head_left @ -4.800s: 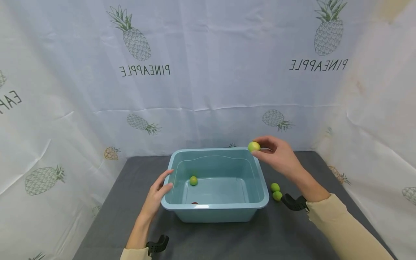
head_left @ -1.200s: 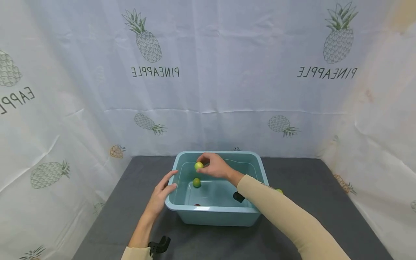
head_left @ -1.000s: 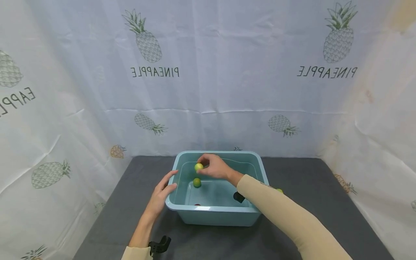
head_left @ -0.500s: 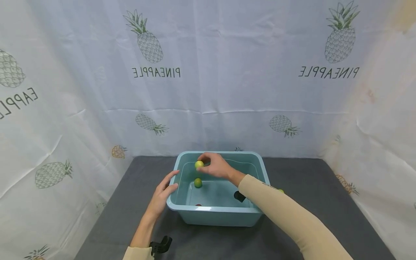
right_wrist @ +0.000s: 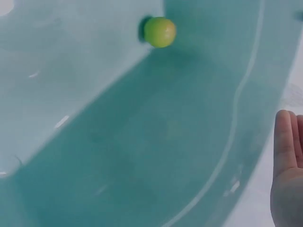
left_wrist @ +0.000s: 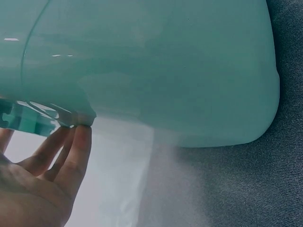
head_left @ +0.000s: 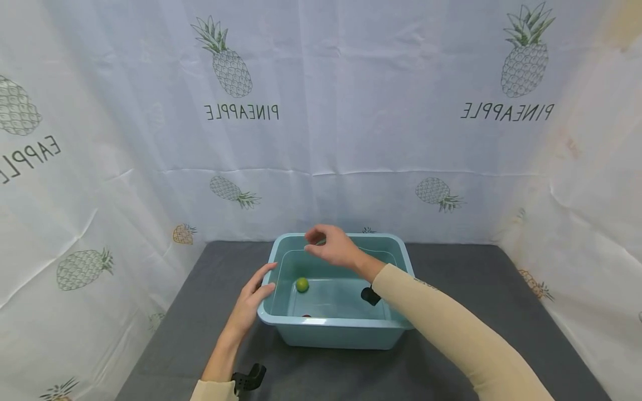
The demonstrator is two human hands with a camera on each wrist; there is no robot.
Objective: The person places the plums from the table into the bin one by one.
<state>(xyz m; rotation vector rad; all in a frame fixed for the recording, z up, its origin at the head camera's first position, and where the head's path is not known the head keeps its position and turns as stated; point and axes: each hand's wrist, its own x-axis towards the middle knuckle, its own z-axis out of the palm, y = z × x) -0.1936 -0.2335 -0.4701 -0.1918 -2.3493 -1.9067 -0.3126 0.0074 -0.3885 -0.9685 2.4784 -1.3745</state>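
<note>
Right fingers (head_left: 317, 240): ours, released, empty, above the teal plastic tub (head_left: 341, 328).
Left fingers (head_left: 261, 277): ours, straight, on tub's left rim.
Small green ball (head_left: 302, 284): inside tub.

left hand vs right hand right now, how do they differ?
The left hand rests on the tub at its left rim; the right hand hovers above the tub's inside, touching nothing. The left hand's fingers lie against the rim's underside; the right hand's are loosely curled. Both hold nothing; a green ball lies below.
</note>
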